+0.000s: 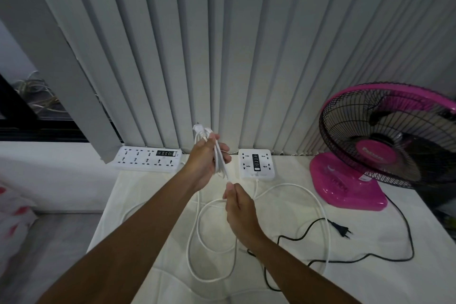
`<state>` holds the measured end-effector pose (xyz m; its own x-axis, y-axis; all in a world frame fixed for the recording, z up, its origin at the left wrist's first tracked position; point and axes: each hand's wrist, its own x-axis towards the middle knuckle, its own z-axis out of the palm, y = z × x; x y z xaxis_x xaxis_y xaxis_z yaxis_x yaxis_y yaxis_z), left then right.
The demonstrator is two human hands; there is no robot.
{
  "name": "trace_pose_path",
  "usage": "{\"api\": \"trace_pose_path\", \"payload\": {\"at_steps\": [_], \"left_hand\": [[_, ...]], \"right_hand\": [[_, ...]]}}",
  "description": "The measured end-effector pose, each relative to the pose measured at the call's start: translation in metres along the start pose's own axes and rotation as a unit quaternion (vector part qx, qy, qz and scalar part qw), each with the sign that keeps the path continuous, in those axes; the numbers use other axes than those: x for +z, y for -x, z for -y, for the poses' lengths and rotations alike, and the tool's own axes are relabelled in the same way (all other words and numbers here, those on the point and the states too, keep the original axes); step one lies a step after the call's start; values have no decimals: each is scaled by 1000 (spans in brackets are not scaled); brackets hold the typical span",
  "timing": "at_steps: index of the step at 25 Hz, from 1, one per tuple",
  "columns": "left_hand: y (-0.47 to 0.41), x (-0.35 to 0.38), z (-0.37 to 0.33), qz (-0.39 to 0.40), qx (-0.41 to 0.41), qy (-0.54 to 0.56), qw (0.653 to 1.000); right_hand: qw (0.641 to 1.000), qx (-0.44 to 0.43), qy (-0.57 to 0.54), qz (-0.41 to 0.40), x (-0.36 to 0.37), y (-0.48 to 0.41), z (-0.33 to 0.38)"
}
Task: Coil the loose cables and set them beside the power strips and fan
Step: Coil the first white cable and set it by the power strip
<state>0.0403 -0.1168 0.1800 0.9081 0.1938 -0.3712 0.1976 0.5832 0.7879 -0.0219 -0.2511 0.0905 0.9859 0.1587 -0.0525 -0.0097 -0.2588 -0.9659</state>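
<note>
My left hand (206, 160) is raised over the white surface and grips a bundle of folded white cable (197, 229), with the white plug (199, 129) sticking up above the fingers. Just below it, my right hand (238, 207) pinches the same cable between thumb and fingers. The rest of that cable lies in big loose loops on the surface under my hands. A long white power strip (148, 158) sits at the back left, a square white power strip (256, 163) at the back middle. The pink fan (345, 187) stands on the right; its black cable (365, 258) and plug (343, 229) trail loose.
Grey vertical blinds (222, 44) hang right behind the strips. A dark window opening (29, 106) shows at the left. A white bag with red marks (12, 212) lies on the floor at lower left. The white cloth-covered surface (148, 205) ends at its left edge.
</note>
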Motion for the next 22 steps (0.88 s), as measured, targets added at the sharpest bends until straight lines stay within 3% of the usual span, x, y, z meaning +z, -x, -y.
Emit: {"api": "trace_pose_path", "payload": {"at_steps": [4, 6, 11, 13, 15, 18, 22], "left_hand": [[4, 7, 1, 24, -19, -40, 999], [5, 10, -14, 38, -13, -6, 999], [2, 4, -86, 73, -1, 150, 986], [4, -4, -112, 95, -7, 137, 986], [8, -14, -125, 129, -25, 89, 987], [12, -29, -124, 170, -42, -2, 985], [12, -49, -102, 177, -59, -131, 974]], "right_hand": [[1000, 1, -5, -3, 7, -14, 8], [999, 14, 20, 29, 8, -12, 0], [959, 96, 122, 238, -5, 9, -38], [930, 180, 79, 311, -16, 13, -55], [901, 274, -41, 334, -26, 10, -63], [897, 333, -187, 222, -38, -10, -63], [898, 362, -249, 38, -49, -51, -42]]}}
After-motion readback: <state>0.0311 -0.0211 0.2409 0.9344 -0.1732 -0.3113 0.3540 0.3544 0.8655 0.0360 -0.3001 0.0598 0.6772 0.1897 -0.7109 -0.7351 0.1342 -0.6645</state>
